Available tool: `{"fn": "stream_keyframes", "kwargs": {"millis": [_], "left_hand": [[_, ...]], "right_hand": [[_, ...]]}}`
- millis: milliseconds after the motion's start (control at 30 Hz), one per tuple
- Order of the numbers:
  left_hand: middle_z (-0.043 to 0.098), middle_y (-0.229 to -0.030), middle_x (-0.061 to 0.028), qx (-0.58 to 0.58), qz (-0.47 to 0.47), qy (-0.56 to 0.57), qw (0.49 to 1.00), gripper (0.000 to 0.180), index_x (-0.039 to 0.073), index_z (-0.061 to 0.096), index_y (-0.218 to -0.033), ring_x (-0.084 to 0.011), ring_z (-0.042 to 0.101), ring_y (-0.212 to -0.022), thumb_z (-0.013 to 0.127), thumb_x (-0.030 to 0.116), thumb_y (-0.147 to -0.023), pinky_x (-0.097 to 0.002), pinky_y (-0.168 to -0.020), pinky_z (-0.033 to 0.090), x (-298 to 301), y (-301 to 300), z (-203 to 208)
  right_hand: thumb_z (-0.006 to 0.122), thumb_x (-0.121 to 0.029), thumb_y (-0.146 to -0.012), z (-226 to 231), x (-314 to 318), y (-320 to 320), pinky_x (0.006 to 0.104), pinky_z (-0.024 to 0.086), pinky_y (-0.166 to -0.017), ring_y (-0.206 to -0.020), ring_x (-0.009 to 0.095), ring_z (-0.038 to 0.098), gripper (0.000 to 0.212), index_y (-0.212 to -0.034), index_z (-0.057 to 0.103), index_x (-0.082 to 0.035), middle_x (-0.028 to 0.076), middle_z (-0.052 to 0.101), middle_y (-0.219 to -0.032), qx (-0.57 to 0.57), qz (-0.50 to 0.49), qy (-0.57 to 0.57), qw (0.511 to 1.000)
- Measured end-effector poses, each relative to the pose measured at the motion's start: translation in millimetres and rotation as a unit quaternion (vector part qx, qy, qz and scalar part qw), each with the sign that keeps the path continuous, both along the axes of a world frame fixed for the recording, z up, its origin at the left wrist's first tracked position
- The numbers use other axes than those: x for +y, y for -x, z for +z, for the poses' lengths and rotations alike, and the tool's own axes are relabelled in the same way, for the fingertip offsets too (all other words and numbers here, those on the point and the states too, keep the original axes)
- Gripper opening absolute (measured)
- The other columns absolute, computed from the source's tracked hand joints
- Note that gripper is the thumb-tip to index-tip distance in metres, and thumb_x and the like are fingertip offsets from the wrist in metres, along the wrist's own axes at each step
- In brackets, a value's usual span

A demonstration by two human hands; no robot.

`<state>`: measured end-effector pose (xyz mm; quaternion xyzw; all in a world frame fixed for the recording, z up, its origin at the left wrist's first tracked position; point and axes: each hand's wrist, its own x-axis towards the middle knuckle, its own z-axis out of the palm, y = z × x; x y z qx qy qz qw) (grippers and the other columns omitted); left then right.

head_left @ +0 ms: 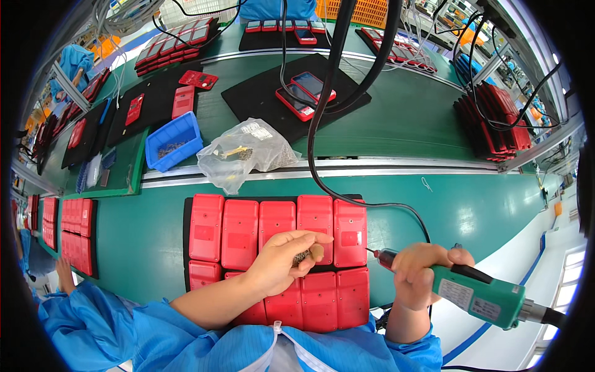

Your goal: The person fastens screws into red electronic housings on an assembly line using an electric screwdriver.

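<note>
My left hand (pixel 279 260) is curled around a small heap of screws (pixel 302 258), above the red plastic housings (pixel 277 220). One fingertip looks covered in tan material. My right hand (pixel 416 273) grips a green electric screwdriver (pixel 474 294), its fingers wrapped round the front of the body. The driver lies nearly level, its thin bit pointing left at the right edge of the housings, apart from my left hand. The housings lie in two rows on a black mat (pixel 187 235); my left hand and forearm hide some of them.
A blue bin (pixel 173 141) with small screws and a clear plastic bag (pixel 248 152) of screws lie beyond the housings. Black cables (pixel 319 124) hang across the middle. Red handheld devices (pixel 297 102) rest on a far mat. At left, another person's hand (pixel 64 273) is near stacked red housings.
</note>
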<state>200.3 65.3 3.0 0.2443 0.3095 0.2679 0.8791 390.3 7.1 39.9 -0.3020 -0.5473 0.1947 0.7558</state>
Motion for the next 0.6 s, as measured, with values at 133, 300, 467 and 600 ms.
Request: {"fn": "stream_keyframes", "kwargs": {"millis": [133, 300, 467, 600], "left_hand": [[0.055, -0.078, -0.0099, -0.031, -0.041, 0.014, 0.999, 0.026, -0.003, 0.052, -0.104, -0.0057, 0.039, -0.051, 0.043, 0.016, -0.089, -0.0161, -0.044, 0.028, 5, 7, 0], [0.058, -0.087, -0.0126, -0.05, -0.06, -0.007, 0.997, 0.025, -0.001, 0.051, -0.105, -0.0069, 0.043, -0.054, 0.042, 0.017, -0.09, -0.0162, -0.044, 0.029, 9, 7, -10], [0.059, -0.09, -0.0143, -0.045, -0.064, -0.006, 0.997, 0.024, 0.0, 0.052, -0.101, -0.0071, 0.045, -0.053, 0.042, 0.018, -0.09, -0.0167, -0.044, 0.031, 10, 7, -11], [0.06, -0.09, -0.0132, -0.047, -0.071, -0.028, 0.996, 0.023, 0.001, 0.053, -0.101, -0.0057, 0.044, -0.052, 0.045, 0.019, -0.089, -0.0162, -0.044, 0.031, 8, 6, -14]], "right_hand": [[0.05, 0.0, -0.076, -11, 9, -2, 0.0274, 0.041, -0.04, -0.041, 0.014, 0.043, 0.04, -0.11, 0.032, -0.009, 0.005, 0.046, -0.055, -0.015, 0.028, -0.015, 0.999], [0.05, 0.002, -0.076, -18, 15, -2, 0.0273, 0.04, -0.039, -0.04, 0.014, 0.042, 0.04, -0.111, 0.031, -0.007, 0.006, 0.046, -0.055, -0.029, 0.026, -0.002, 0.999], [0.052, -0.007, -0.08, -17, 16, 2, 0.025, 0.039, -0.039, -0.04, 0.011, 0.039, 0.037, -0.111, 0.031, -0.008, 0.003, 0.042, -0.054, -0.046, 0.009, 0.013, 0.999], [0.049, 0.004, -0.075, -18, 16, -3, 0.0272, 0.041, -0.039, -0.041, 0.015, 0.044, 0.042, -0.111, 0.029, -0.006, 0.008, 0.047, -0.056, -0.044, 0.048, 0.003, 0.998]]}}
